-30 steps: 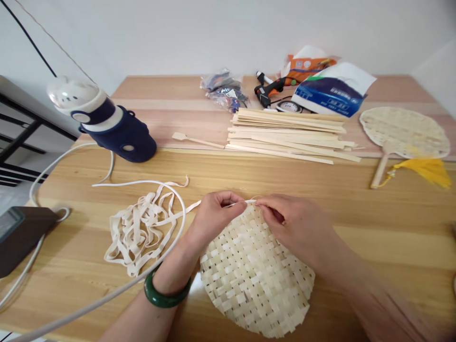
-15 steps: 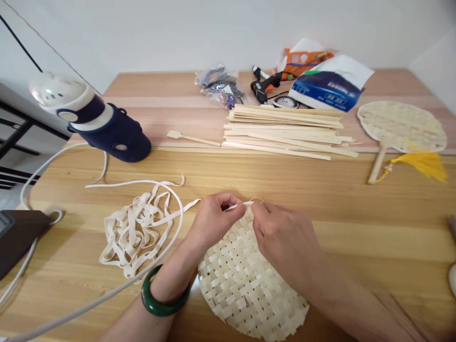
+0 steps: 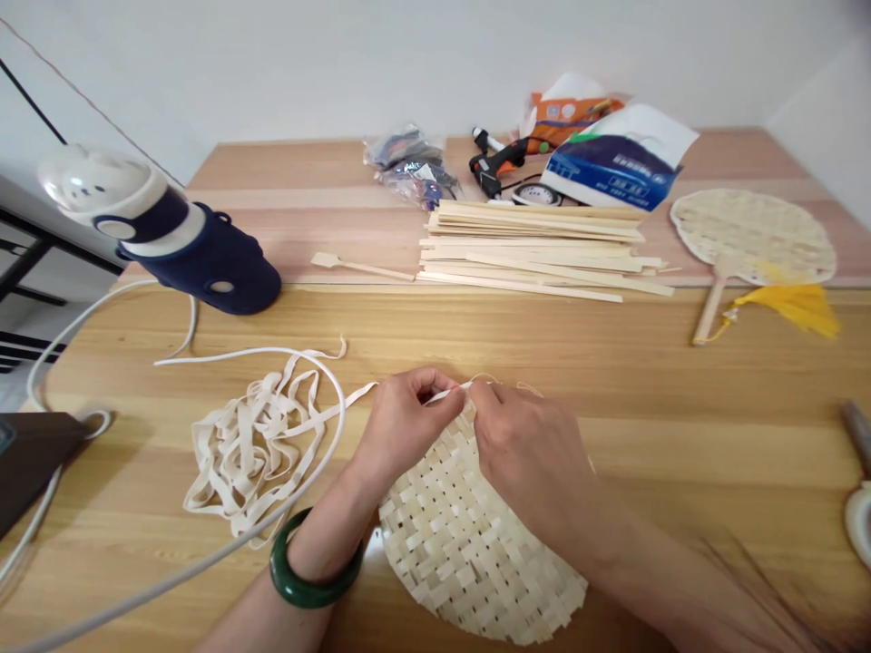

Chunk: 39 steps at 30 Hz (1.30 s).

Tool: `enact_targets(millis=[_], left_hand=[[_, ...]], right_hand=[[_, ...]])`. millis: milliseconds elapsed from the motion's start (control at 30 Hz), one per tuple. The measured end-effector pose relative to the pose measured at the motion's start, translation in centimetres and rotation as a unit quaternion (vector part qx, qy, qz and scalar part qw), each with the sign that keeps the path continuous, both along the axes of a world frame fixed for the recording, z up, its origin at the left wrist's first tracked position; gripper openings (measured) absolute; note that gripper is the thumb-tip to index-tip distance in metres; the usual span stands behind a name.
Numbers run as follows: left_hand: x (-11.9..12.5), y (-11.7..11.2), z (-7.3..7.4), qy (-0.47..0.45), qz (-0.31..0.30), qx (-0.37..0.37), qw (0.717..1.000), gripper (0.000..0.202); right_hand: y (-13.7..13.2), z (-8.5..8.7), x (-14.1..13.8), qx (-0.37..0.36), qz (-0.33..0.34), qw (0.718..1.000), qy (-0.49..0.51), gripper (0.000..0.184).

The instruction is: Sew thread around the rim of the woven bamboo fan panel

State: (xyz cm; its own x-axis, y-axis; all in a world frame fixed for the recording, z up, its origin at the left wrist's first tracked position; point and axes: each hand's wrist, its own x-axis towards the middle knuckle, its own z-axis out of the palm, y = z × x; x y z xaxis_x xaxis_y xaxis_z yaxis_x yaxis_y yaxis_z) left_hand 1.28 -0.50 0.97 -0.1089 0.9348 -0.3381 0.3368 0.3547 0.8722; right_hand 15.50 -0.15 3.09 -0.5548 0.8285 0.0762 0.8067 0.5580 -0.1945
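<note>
— Hands have closed up since a moment ago: the right hand slid in until it's just beside the left hand, and the whole view drifted a bit left too.

— Ok, so what's the left one doing?

— Pinching a cream strip between thumb and forefinger, other fingers curled in. The strip runs off to the left, toward a tangled pile of strips.

— And the right?

— Fingers bunched together at the top edge of a woven bamboo oval. Can't tell from here if they've got the strip's end or only the weave, since the fingertips hide it.

— Where's the oval sitting?

— Flat on the wooden table, right in front of the person. Its long axis runs from the hands back toward the person, leaning slightly right. Both hands are at its far edge, and the left hand is the one nearer the pile. The wrist with the dark green bangle sits just off the oval's left side.

— Anything else close by?

— A white cable curves around the pile. Further off there's a stack of bamboo strips, and over on the right a round woven fan with a yellow tassel.
</note>
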Motion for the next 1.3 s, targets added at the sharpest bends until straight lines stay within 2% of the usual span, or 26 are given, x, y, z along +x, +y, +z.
enact_targets(millis=[200, 333, 533, 667, 733, 833, 967, 1067, 1200, 1300], left_hand=[[0.3, 0.0, -0.1, -0.038, 0.0, 0.007, 0.999, 0.017], [0.2, 0.1, -0.2, -0.065, 0.015, 0.0, 0.998, 0.019], [-0.2, 0.3, -0.8, -0.099, 0.049, 0.002, 0.994, 0.02], [-0.2, 0.3, -0.8, -0.109, 0.047, 0.01, 0.993, 0.019], [-0.1, 0.2, -0.8, -0.118, 0.027, 0.014, 0.993, 0.018], [0.0, 0.2, -0.8, -0.129, 0.002, 0.017, 0.992, 0.018], [-0.3, 0.4, -1.0, -0.132, 0.014, 0.006, 0.991, 0.021], [-0.7, 0.5, -0.9, -0.123, 0.043, 0.006, 0.991, 0.023], [-1.1, 0.6, -0.5, -0.117, 0.065, 0.007, 0.991, 0.026], [-1.3, 0.6, -0.5, -0.109, 0.069, -0.003, 0.992, 0.028]], right_hand=[[0.2, -0.9, -0.2, -0.004, -0.014, 1.0, 0.02, 0.026], [0.5, -0.9, 0.1, 0.004, -0.033, 0.999, 0.03, 0.02], [0.5, 0.0, 0.7, 0.059, -0.046, 0.996, 0.056, 0.016], [0.3, -0.3, 0.6, 0.085, -0.032, 0.994, 0.067, 0.019], [0.4, -0.6, 0.3, 0.078, -0.03, 0.994, 0.065, 0.02], [1.1, -0.8, 0.3, 0.011, -0.033, 0.998, 0.057, 0.022], [3.1, 0.6, 1.8, -0.148, -0.057, 0.984, 0.084, 0.015], [4.6, 2.1, 4.0, -0.227, -0.049, 0.958, 0.17, 0.022], [5.8, 3.6, 6.2, -0.191, -0.069, 0.943, 0.264, 0.021], [5.9, 4.5, 6.9, -0.098, -0.094, 0.946, 0.294, 0.018]])
